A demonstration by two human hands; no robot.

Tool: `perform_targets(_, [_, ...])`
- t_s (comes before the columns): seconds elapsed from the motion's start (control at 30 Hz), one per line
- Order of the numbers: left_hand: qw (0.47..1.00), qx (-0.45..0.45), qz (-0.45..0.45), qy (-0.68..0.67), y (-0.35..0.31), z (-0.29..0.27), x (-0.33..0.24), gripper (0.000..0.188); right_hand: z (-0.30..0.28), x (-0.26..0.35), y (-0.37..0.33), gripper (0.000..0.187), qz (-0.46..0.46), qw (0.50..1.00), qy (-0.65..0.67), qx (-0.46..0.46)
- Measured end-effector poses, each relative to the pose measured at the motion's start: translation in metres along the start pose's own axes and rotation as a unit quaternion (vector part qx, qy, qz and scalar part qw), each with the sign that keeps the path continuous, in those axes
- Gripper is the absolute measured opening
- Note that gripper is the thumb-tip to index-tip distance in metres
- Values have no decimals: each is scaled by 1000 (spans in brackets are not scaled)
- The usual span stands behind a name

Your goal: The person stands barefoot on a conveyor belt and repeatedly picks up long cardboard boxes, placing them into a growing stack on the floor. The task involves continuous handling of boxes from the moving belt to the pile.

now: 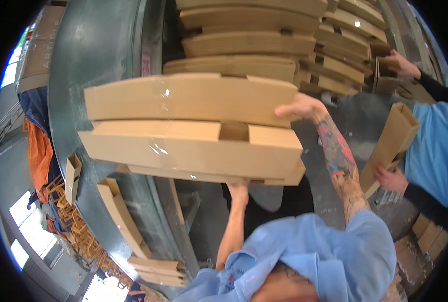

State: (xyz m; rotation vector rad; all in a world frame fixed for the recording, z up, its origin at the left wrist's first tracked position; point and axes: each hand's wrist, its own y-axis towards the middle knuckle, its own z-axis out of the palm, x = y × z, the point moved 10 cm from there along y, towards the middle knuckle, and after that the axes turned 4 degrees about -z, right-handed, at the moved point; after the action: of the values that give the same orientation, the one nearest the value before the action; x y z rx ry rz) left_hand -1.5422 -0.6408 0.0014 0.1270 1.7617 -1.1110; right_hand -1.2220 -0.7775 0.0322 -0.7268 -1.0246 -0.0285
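Observation:
In front of my body I hold a small stack of long, flat brown cardboard boxes. The upper box (189,100) lies against a second box (199,150), which has a notch in its edge and clear tape round its middle. Part of a lower box (289,176) shows beneath them. My left hand (238,191) supports the stack from below, its fingers mostly hidden under the cardboard. At the right end, my right hand (300,106) grips the upper box, thumb on its near face.
A green metal worktable (91,60) runs along the left, with several loose boxes (123,216) on its near part. Stacked boxes (249,45) fill the far side. At right, a co-worker in a blue shirt (430,146) holds another long box (392,138).

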Motion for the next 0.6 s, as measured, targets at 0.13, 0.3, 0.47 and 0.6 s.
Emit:
perform_targets(0.13, [1000,-13,-14,-18,13,94,10,62,-92,-1,-8,55,-62,997,-8,-34])
perform_targets(0.3, [995,92,-14,-25,119,211,22,49,-224,72,13,46,-45,992,-70,-90])
perform_targets(0.47, [866,324,-94,-369,221,300,-46,75,-332,148,57,68,-172,914,-163,-329])
perform_targets(0.6, [828,306,-116,-455,282,312,-89,120,-353,135,56,68,-183,837,-149,-493])
